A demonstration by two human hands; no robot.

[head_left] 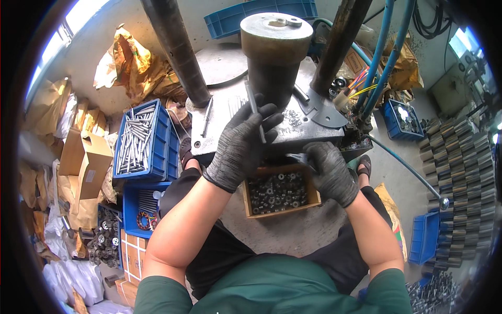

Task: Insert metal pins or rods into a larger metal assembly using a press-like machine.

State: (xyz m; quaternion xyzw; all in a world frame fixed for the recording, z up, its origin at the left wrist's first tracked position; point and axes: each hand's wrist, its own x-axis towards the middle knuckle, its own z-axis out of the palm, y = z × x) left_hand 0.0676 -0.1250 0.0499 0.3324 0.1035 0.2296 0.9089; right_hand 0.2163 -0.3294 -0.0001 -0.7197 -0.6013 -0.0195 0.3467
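My left hand (238, 144), in a dark grey glove, is closed around a slim metal shaft (251, 97) that stands tilted above the machine's metal table (222, 128). My right hand (333, 174), gloved alike, is near the table's front edge, its fingers curled on a small shiny metal piece (299, 157) whose kind I cannot make out. Below both hands, a wooden box (285, 211) holds many small round metal parts. Another shaft (207, 118) lies on the table's left part. A thick metal cylinder (276, 44) rises behind my left hand, with small rings on its top.
Dark columns (175, 49) flank the table. To the left, a blue crate (172, 146) is full of metal shafts, beside an open cardboard box (83, 162). Blue hoses (389, 52) run down on the right, near a blue bin (423, 238) and stacked metal tubes (455, 183).
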